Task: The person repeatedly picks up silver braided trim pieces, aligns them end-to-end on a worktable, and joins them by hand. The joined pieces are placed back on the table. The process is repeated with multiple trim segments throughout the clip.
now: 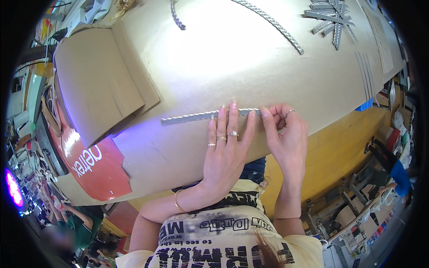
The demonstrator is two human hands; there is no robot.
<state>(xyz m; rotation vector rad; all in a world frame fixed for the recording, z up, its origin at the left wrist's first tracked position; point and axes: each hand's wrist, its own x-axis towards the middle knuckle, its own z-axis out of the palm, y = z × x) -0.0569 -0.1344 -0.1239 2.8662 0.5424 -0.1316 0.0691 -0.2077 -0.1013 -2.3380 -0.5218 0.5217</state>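
A narrow grey strip with a white twisted cord along its far edge [185, 119] lies crosswise on the cardboard-covered table [196, 163]. My left hand [228, 154] rests over its middle, fingers stretched out and pressing it down. Thumb and forefinger of my right hand [288, 134] pinch the strip's right end, while the other fingers curl in. Farther off lie a braided cord [272, 23] and a shorter dark braided piece [177, 17]. A heap of short grey braided strips [330, 17] sits at the far right.
Folded brown cardboard [98, 71] stands at the left, above a red panel [96, 167]. Several thin strips [365, 76] lie near the table's right edge. A person in green [82, 230] is at lower left; another in blue [397, 176] is at far right.
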